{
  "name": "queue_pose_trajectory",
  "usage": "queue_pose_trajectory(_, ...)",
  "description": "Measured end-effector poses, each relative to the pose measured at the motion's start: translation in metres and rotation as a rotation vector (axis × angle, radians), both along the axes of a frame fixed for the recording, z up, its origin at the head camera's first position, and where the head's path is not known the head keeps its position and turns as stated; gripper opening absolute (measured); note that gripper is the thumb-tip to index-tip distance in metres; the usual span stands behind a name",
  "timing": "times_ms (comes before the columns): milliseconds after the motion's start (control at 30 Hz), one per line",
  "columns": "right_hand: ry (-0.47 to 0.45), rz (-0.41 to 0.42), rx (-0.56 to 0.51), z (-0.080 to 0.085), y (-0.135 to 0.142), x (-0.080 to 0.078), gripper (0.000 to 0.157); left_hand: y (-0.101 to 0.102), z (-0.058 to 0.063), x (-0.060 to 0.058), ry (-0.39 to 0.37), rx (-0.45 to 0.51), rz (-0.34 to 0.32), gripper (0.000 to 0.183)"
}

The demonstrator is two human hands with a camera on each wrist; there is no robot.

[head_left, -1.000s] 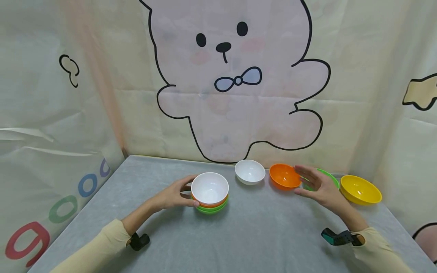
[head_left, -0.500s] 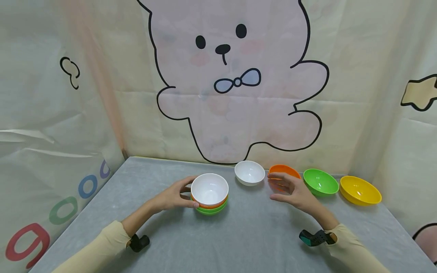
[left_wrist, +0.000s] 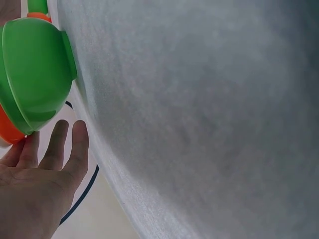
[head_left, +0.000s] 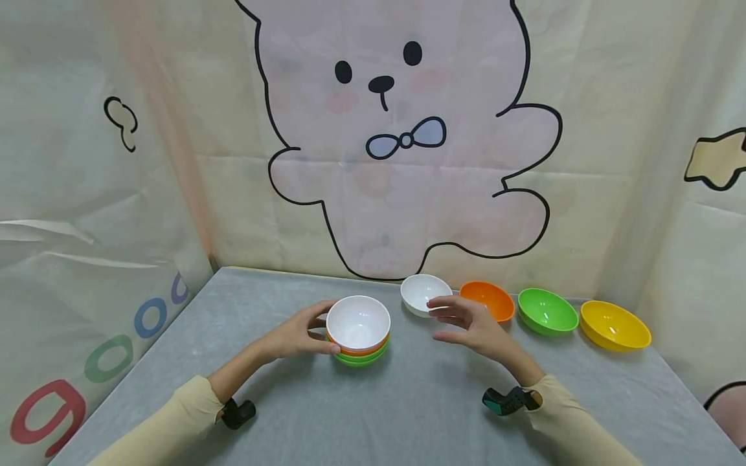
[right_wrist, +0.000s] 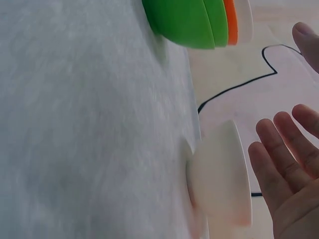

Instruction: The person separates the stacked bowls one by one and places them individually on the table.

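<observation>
On the matte grey, cloth-covered worktop (head_left: 408,408), the left grip (head_left: 297,333) clasps a stack of glossy bowls (head_left: 358,327), white nested in orange, within two green. The right grip (head_left: 472,327), released, hovers beside a round white bowl (head_left: 417,295); an orange bowl (head_left: 488,299), green bowl (head_left: 548,312) and yellow bowl (head_left: 616,325) stand farther right.

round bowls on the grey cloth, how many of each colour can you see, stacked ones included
Glossy round white bowls: 2 (one stacked, one in the row)
Glossy round orange bowls: 2 (one stacked, one in the row)
Glossy round green bowls: 3 (two stacked, one in the row)
Glossy round yellow bowl: 1 (in the row)
Total visible: 8
</observation>
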State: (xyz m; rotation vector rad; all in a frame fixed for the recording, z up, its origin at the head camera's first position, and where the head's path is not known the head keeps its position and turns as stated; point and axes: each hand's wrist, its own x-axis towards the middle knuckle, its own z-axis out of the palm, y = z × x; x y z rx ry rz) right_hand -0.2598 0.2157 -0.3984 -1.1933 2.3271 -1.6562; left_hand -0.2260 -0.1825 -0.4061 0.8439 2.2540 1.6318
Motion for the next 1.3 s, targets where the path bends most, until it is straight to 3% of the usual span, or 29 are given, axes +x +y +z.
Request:
queue_pose_trajectory(300,-0.035,0.007,0.007,-0.001,-0.029,-0.001,0.057,0.000,-0.001,-0.001,-0.008,0.004,-0.007,0.079)
queue_pose_trajectory(833,-0.075,0.026,0.068,-0.006,-0.064,-0.001,0.085,0.000,0.000,0.000,-0.011,0.001,-0.005,0.080)
queue_pose_trajectory(1300,-0.063,0.119,0.053,-0.010,-0.092,-0.007,0.098,0.001,0.000,-0.001,-0.009,0.005,-0.003,0.078)
